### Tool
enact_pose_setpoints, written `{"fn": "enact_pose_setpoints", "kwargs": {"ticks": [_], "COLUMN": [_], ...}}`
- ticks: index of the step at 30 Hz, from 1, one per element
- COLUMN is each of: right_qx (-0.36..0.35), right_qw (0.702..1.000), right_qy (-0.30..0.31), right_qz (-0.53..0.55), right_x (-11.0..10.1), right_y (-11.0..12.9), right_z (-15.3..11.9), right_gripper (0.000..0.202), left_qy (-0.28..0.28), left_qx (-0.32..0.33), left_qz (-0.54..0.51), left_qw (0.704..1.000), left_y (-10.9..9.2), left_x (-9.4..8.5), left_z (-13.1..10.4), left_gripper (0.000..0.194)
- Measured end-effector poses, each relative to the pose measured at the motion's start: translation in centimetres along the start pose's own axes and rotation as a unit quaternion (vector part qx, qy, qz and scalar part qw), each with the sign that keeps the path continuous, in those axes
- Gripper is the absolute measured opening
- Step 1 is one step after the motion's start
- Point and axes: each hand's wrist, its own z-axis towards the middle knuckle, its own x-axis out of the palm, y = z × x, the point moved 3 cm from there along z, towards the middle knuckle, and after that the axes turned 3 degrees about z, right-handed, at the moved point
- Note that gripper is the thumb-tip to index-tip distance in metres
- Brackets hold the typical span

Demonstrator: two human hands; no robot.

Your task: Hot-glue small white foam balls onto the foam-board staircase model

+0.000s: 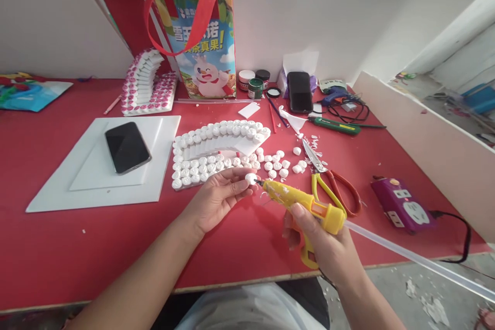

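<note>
My left hand (224, 193) pinches a small white rosette (251, 179) between thumb and fingertips. Wrapped round a yellow glue gun (294, 197) is my right hand (323, 237), and the gun's dark nozzle touches or nearly touches the rosette. A long clear glue stick (410, 258) trails from the back of the gun. Just behind my left hand stands a white curved foam piece (228, 143) edged with rows of similar rosettes. Several loose rosettes (276, 165) lie to its right on the red table (127, 252).
Scissors (315, 157) with yellow and red handles lie right of the loose rosettes. Farther right sits a purple power socket (404, 203). A phone (127, 147) rests on white boards (96, 191) at left. Behind stand a gift bag (209, 62), paint jars (255, 87) and a pink-dotted piece (147, 87).
</note>
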Motion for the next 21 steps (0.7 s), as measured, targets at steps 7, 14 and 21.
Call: {"fn": "enact_pose_setpoints", "kwargs": {"ticks": [7, 14, 21], "right_qx": [-0.047, -0.006, 0.015], "right_qw": [0.998, 0.999, 0.998], "right_qy": [0.042, 0.014, -0.004], "right_qz": [-0.004, -0.037, -0.055], "right_x": [-0.8, 0.2, 0.8], "right_y": [-1.2, 0.3, 1.1], "right_z": [1.3, 0.9, 0.7], "right_gripper": [0.053, 0.059, 0.063], "left_qy": [0.006, 0.014, 0.027], "left_qx": [-0.002, 0.002, 0.008], "left_qz": [0.001, -0.021, -0.026], "left_qw": [1.0, 1.0, 0.999], "left_y": [-0.2, -0.5, -0.4], "left_x": [-0.1, 0.0, -0.1], "left_z": [0.3, 0.4, 0.5], "left_gripper": [0.027, 0.033, 0.038]}}
